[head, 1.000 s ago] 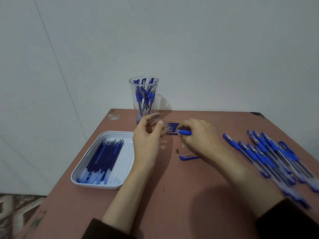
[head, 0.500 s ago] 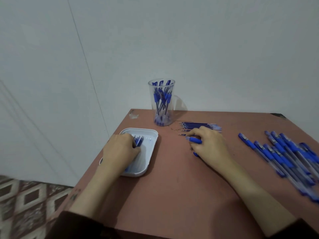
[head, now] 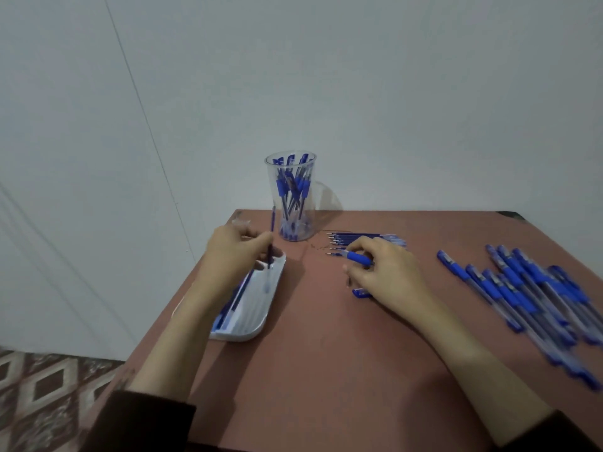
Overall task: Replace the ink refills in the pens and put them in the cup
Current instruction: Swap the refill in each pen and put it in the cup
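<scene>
Near the table's (head: 326, 370) left edge, the left hand (head: 233, 252) is pinching a refill (head: 272, 223) upright between thumb and fingertips, over the tray (head: 257, 324). The right hand (head: 388, 272) is curling round a pen (head: 357, 257), mid-table. Loose pens (head: 528, 288) are lying along the right edge, their print too blurred to read. Spare refills (head: 359, 238) are lying just beside the cup (head: 290, 203), which is standing at the far edge.

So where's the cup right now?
In the head view the cup stands near the far edge of the table, left of centre, just beyond the left hand and left of the loose refills.
</scene>
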